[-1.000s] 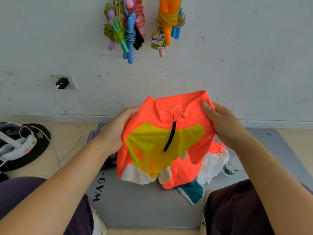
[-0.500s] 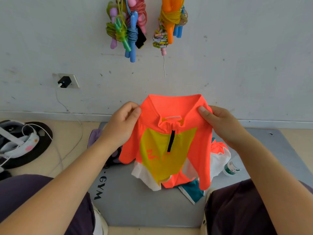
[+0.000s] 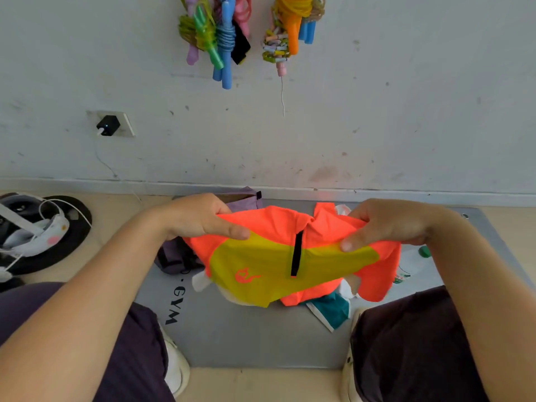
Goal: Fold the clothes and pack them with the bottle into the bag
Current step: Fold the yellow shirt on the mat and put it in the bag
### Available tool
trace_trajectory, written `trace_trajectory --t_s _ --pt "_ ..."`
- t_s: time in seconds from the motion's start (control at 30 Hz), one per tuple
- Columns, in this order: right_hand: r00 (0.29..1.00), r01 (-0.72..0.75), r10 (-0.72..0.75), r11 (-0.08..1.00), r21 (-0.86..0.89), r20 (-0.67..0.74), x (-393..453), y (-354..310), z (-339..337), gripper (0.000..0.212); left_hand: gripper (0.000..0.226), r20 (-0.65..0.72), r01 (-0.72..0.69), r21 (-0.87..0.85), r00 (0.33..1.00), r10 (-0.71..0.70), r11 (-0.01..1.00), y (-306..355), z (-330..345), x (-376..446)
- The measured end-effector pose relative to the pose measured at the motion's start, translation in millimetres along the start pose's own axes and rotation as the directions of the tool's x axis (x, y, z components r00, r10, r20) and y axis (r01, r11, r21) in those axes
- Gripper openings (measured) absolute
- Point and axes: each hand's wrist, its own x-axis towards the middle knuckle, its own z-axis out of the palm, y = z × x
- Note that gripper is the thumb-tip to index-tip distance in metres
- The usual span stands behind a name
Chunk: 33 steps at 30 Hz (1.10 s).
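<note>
A neon-orange zip-neck shirt (image 3: 293, 250) with a yellow chest panel and a short black zipper is held stretched in the air above a grey gym mat (image 3: 232, 338), its collar end toward the wall. The left hand (image 3: 200, 219) pinches the shirt's left shoulder, thumb on top of the fabric and fingers curled beneath; the right hand (image 3: 385, 224) pinches the opposite shoulder in the same way, thumb pressed on the yellow panel. A small orange logo shows on the yellow panel below the left hand.

Under the shirt, on the mat, lies a heap of further clothes: an orange-and-white garment (image 3: 327, 291) and a teal piece (image 3: 333, 311) poking out toward the person's knees. A clear plastic bottle (image 3: 412, 262) with a green cap lies on its side on the mat just right of the shirt, partly hidden by the sleeve. A purple bag (image 3: 177, 256) sits behind and left of the shirt, on the mat's far-left corner, mostly hidden by the left hand.

The mat, printed "GYM", lies on a beige floor against a scuffed white wall (image 3: 406, 111). Bundles of coloured jump ropes (image 3: 220, 33) hang on the wall above the shirt. A black charger (image 3: 108, 125) is plugged into a wall socket to the upper left. Both knees, in dark trousers, frame the mat's near edge.
</note>
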Motion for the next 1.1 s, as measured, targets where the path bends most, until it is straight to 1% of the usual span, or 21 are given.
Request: trace_trajectory --t_s 0.07,0.13,0.2,0.23,0.33,0.4,0.43,0.47,0.5,0.53,0.57,0.6,0.67,0.7,0.77,0.83,0.9,0.97,1.0,1.07,1.1 --pt "0.998 0.058 -0.058 0.997 0.045 0.000 -1.4 7.8 -4.6 0.055 0.063 -0.009 -0.067 -0.202 0.998 0.066 0.977 -5.6 -0.6 0.2" --pt "0.989 0.150 -0.146 0.976 0.160 -0.038 -0.8 11.7 -6.0 0.048 0.048 -0.046 -0.129 -0.460 0.991 0.122 0.878 -7.2 0.0 -0.1" --pt "0.981 0.193 -0.172 0.921 0.340 -0.089 3.0 11.5 -1.7 0.043 0.040 -0.095 -0.160 -0.565 0.987 0.129 0.809 -7.5 2.5 1.2" --pt "0.979 0.198 -0.167 0.902 0.383 -0.113 5.7 10.3 1.7 0.044 0.039 -0.116 -0.165 -0.564 0.986 0.120 0.809 -6.5 4.8 1.9" --pt "0.976 0.183 -0.126 0.915 0.360 -0.176 9.6 3.7 7.4 0.051 0.045 -0.198 -0.178 -0.521 0.977 0.085 0.834 1.3 9.5 0.3" --pt "0.987 0.133 -0.091 0.926 0.353 -0.134 3.3 -0.4 3.1 0.059 0.061 -0.211 -0.173 -0.540 0.975 0.066 0.824 3.6 5.3 -3.9" --pt "0.994 0.107 -0.089 0.944 0.311 -0.070 -2.1 -2.0 0.0 0.063 0.075 -0.195 -0.166 -0.500 0.978 0.076 0.850 3.7 1.4 -6.6" --pt "0.996 0.083 -0.087 0.968 0.239 0.008 -7.2 -1.8 -3.1 0.065 0.088 -0.138 -0.140 -0.403 0.986 0.091 0.904 3.5 -3.3 -9.0" --pt "0.994 0.066 -0.079 0.984 0.165 0.073 -11.1 -1.4 -4.6 0.061 0.095 -0.050 -0.092 -0.273 0.995 0.082 0.958 3.2 -6.5 -11.7" --pt "0.993 0.054 -0.065 0.993 0.101 0.103 -13.4 0.1 -5.2 0.054 0.094 0.033 -0.052 -0.150 0.998 0.057 0.987 1.0 -7.6 -14.0" --pt "0.994 0.046 -0.052 0.997 0.065 0.096 -14.4 1.7 -5.3 0.047 0.087 0.071 -0.025 -0.074 0.997 0.031 0.997 -1.8 -7.5 -15.5" --pt "0.997 0.046 -0.050 0.997 0.058 0.066 -14.0 3.9 -5.3 0.042 0.076 0.070 -0.020 -0.064 0.997 0.024 0.998 -5.3 -7.5 -15.2" --pt "0.997 0.074 -0.074 0.991 0.110 -0.006 -11.5 8.9 -4.5 0.038 0.055 0.038 -0.041 -0.183 0.998 0.048 0.982 -10.4 -6.4 -12.9" --pt "0.995 0.098 -0.091 0.981 0.169 -0.046 -9.9 10.1 -3.5 0.038 0.052 0.014 -0.058 -0.273 0.998 0.064 0.960 -12.2 -5.8 -12.0" --pt "0.988 0.137 -0.110 0.946 0.295 -0.106 -6.9 10.6 -1.2 0.040 0.071 -0.038 -0.097 -0.433 0.995 0.089 0.896 -13.7 -4.8 -10.5" --pt "0.983 0.155 -0.109 0.921 0.358 -0.147 -3.9 9.3 0.2 0.050 0.088 -0.100 -0.133 -0.509 0.990 0.095 0.850 -12.5 -2.6 -9.2" --pt "0.980 0.160 -0.104 0.921 0.356 -0.172 -3.6 6.5 -1.0 0.070 0.081 -0.144 -0.142 -0.497 0.986 0.081 0.856 -8.0 -2.0 -10.2" --pt "0.986 0.148 -0.116 0.936 0.320 -0.118 -7.2 4.6 -4.2 0.091 0.071 -0.140 -0.122 -0.445 0.988 0.066 0.887 -4.7 -6.5 -14.0" --pt "0.990 0.137 -0.122 0.949 0.282 -0.071 -9.8 5.1 -6.0 0.091 0.073 -0.104 -0.107 -0.386 0.992 0.072 0.916 -4.9 -10.0 -16.3" --pt "0.995 0.096 -0.096 0.983 0.154 -0.007 -14.1 8.0 -9.3 0.073 0.078 0.004 -0.054 -0.157 0.998 0.055 0.986 -7.3 -15.9 -21.0" --pt "0.997 0.077 -0.076 0.992 0.098 -0.013 -15.2 9.7 -10.4 0.062 0.075 0.049 -0.018 -0.044 0.999 0.020 0.999 -8.6 -16.2 -22.5"
